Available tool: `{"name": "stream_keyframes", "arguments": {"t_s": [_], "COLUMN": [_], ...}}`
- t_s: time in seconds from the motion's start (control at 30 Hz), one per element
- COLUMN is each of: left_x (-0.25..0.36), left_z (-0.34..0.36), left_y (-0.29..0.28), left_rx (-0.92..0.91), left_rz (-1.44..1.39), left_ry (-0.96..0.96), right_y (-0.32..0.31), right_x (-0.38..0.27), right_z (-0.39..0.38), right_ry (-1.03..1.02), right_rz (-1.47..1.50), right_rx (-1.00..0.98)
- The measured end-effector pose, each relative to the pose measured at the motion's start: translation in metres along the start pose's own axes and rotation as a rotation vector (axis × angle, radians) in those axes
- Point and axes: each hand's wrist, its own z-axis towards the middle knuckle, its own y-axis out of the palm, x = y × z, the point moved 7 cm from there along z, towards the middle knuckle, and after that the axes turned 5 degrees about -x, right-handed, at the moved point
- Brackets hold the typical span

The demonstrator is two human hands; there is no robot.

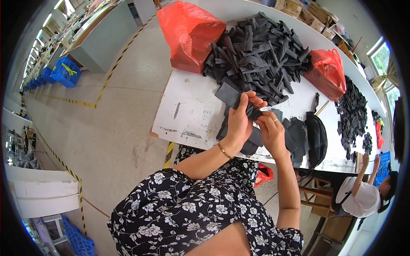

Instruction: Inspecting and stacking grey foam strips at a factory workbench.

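Both my hands hold a flat black fabric piece [228,94] above the near edge of the white table [179,104]. My left hand [240,121] grips it between thumb and fingers, and one end sticks out past the thumb. The fingertips of my right hand [271,129] pinch the other end, close to the left fingers. Below my hands lie more flat black pieces [253,138], partly hidden by them. Beyond rises a big heap of black fabric strips [260,53]. Right of my right hand are stacked dark pieces [294,136] and a black bundle [316,143].
Red plastic bags stand left [188,38] and right [326,72] of the heap. A second dark pile [352,115] lies farther right. At the right, another person [363,196] sits at the table with raised arms. Blue crates [66,71] stand on the floor at the far left.
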Motion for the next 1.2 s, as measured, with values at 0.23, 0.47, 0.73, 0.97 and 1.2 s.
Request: {"name": "stream_keyframes", "arguments": {"t_s": [0.23, 0.47, 0.73, 0.97, 1.2], "left_x": [0.012, 0.048, 0.063, 0.075, 0.073], "left_z": [0.004, 0.029, 0.023, 0.021, 0.026], "left_y": [0.011, 0.015, -0.034, -0.026, -0.034], "left_rx": [-0.07, -0.313, -0.191, -0.157, 0.07], "left_rz": [0.144, 0.012, 0.004, 0.136, 0.23], "left_ry": [0.057, 0.106, 0.074, 0.102, 0.111], "right_y": [0.033, 0.009, -0.029, -0.02, 0.016], "right_x": [0.038, 0.022, -0.028, 0.015, 0.034], "right_z": [-0.019, -0.011, 0.004, -0.008, -0.013], "right_ry": [0.601, 0.626, -0.038, 0.331, 0.625], "right_rz": [0.705, 0.879, 0.042, 0.372, 0.72], "right_rx": [0.369, 0.375, 0.485, 0.393, 0.206]}}
